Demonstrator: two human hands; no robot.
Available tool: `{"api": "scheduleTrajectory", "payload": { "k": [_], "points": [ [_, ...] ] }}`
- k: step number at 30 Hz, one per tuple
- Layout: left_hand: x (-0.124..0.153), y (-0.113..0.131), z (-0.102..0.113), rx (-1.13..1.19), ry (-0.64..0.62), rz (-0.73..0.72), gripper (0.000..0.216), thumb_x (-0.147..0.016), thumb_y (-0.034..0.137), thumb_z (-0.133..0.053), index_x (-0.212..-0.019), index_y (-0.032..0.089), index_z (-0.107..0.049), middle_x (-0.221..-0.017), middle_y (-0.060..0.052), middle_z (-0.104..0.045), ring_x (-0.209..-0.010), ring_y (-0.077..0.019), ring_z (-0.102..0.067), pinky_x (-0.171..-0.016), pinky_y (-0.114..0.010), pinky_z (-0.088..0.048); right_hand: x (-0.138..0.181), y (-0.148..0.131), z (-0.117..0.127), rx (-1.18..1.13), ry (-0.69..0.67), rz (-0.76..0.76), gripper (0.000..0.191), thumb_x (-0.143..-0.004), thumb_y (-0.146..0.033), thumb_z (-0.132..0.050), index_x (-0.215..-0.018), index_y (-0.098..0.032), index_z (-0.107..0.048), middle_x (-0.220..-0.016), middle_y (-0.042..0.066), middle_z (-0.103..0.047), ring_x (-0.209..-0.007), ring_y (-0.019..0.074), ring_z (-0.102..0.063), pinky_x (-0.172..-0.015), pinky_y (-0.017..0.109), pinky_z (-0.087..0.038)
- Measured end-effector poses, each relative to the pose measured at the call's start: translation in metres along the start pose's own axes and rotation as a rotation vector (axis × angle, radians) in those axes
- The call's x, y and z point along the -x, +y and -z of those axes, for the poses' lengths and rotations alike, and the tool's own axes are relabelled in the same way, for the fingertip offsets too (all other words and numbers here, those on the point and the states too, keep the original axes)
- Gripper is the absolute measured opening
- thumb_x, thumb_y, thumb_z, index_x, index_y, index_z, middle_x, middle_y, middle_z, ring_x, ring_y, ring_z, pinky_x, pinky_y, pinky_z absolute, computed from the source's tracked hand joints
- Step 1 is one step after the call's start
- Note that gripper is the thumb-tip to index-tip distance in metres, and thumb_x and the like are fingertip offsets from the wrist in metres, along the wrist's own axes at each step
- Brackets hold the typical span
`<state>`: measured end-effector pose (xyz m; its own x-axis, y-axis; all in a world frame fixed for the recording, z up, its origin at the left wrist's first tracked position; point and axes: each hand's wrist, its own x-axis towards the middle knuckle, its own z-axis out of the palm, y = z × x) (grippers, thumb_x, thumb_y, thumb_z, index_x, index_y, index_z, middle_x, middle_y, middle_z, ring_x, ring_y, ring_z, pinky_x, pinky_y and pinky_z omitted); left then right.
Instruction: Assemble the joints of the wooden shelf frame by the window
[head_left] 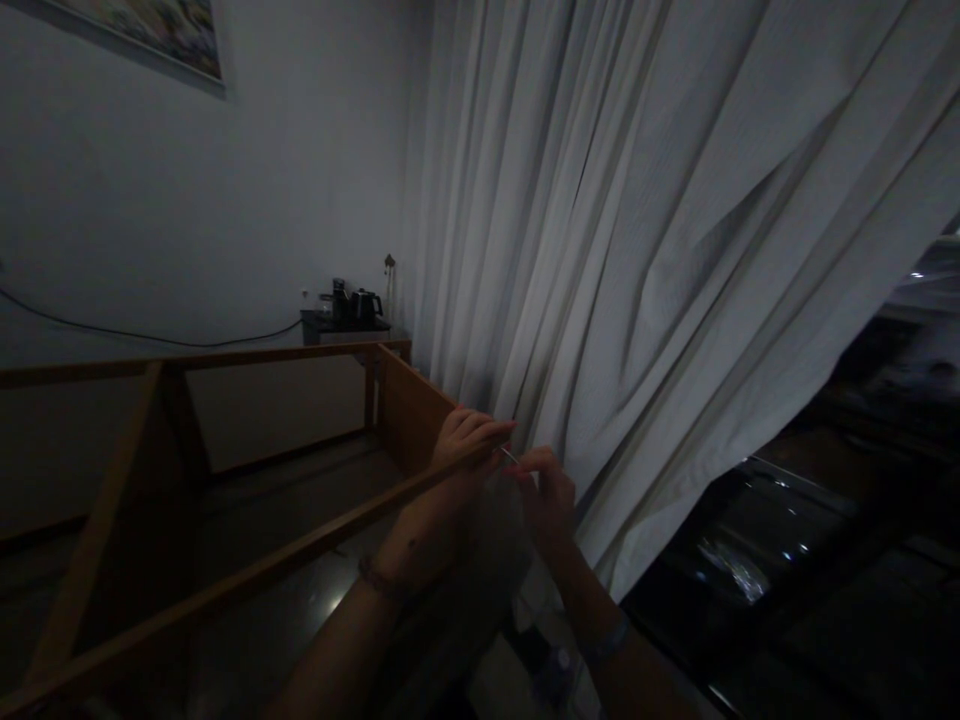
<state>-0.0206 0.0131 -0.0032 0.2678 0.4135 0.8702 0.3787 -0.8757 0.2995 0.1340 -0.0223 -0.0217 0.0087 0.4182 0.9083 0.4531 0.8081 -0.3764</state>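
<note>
My left hand [466, 440] curls over the top corner of a wooden frame [225, 585], fingers closed on its edge. Right beside it, my right hand [546, 490] is pinched on a small thin metal piece [510, 456] at that corner; the room is dim and I cannot name the piece. A band sits on each wrist. A white curtain [637, 250] hangs just behind both hands.
The open wooden frame stretches left and back to the wall. A small dark table with a kettle [365, 304] stands in the corner. A cable runs along the wall, a picture [150, 35] hangs above. Dark glossy furniture [787, 540] lies at right.
</note>
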Motion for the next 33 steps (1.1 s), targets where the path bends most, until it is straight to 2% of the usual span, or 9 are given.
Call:
{"api": "scheduleTrajectory", "payload": {
  "k": [5,10,13,16,23,28,33],
  "points": [
    [-0.001,0.002,0.0,0.033,0.034,0.008,0.019,-0.094,0.027,-0.054,-0.108,0.024,-0.067,-0.104,-0.003,-0.064,-0.102,-0.0207,-0.052,-0.099,-0.039,-0.04,0.006,0.0,-0.013,0.103,0.107,0.01,0.037,-0.099,-0.046,-0.042,-0.073,-0.022,-0.054,-0.067,-0.001,-0.055,-0.062,0.0144,-0.054,-0.057,0.026,-0.043],
    [-0.001,0.003,0.001,0.059,0.026,0.006,0.019,-0.094,0.027,-0.055,-0.108,0.024,-0.067,-0.107,-0.003,-0.065,-0.103,-0.0203,-0.053,-0.096,-0.038,-0.042,0.009,-0.005,-0.02,0.062,0.188,-0.131,0.033,-0.098,-0.04,-0.045,-0.074,-0.021,-0.056,-0.061,-0.003,-0.054,-0.054,0.0116,-0.052,-0.052,0.023,-0.042],
    [-0.001,0.002,0.0,0.034,0.009,0.006,0.019,-0.094,0.026,-0.055,-0.109,0.025,-0.066,-0.108,-0.003,-0.066,-0.103,-0.0201,-0.054,-0.098,-0.039,-0.042,0.005,-0.008,-0.021,-0.002,0.237,-0.185,0.024,-0.097,-0.04,-0.047,-0.094,-0.02,-0.061,-0.058,-0.005,-0.053,-0.046,0.0099,-0.05,-0.047,0.02,-0.042],
    [-0.001,0.0,-0.002,0.012,0.025,-0.008,0.018,-0.094,0.026,-0.055,-0.107,0.025,-0.067,-0.105,-0.003,-0.067,-0.101,-0.0204,-0.054,-0.097,-0.039,-0.041,0.002,-0.009,-0.022,-0.048,0.274,-0.213,0.029,-0.097,-0.039,-0.047,-0.118,-0.02,-0.057,-0.052,-0.009,-0.049,-0.039,0.0088,-0.046,-0.041,0.019,-0.04],
    [-0.003,0.006,0.001,-0.002,0.011,0.031,0.017,-0.091,0.025,-0.057,-0.105,0.023,-0.067,-0.104,-0.003,-0.068,-0.103,-0.0212,-0.053,-0.097,-0.039,-0.042,0.001,-0.017,-0.021,-0.11,0.225,-0.366,0.034,-0.098,-0.04,-0.044,-0.123,-0.02,-0.054,-0.048,-0.009,-0.049,-0.036,0.0096,-0.048,-0.038,0.019,-0.04],
    [-0.003,0.007,0.007,0.006,-0.05,0.026,0.026,-0.087,0.023,-0.057,-0.111,0.024,-0.065,-0.108,-0.004,-0.067,-0.107,-0.022,-0.054,-0.103,-0.041,-0.039,0.0,-0.025,-0.017,-0.075,0.179,-0.357,0.031,-0.098,-0.04,-0.045,-0.118,-0.02,-0.057,-0.049,-0.008,-0.051,-0.037,0.0091,-0.048,-0.039,0.019,-0.04],
    [-0.003,0.001,0.01,0.036,-0.077,-0.007,0.034,-0.088,0.03,-0.054,-0.122,0.023,-0.059,-0.113,-0.006,-0.067,-0.108,-0.0237,-0.055,-0.108,-0.046,-0.035,-0.003,-0.026,-0.012,-0.034,0.138,-0.318,0.028,-0.098,-0.038,-0.046,-0.116,-0.021,-0.058,-0.052,-0.008,-0.053,-0.04,0.0095,-0.051,-0.04,0.019,-0.042]
  ]
}}
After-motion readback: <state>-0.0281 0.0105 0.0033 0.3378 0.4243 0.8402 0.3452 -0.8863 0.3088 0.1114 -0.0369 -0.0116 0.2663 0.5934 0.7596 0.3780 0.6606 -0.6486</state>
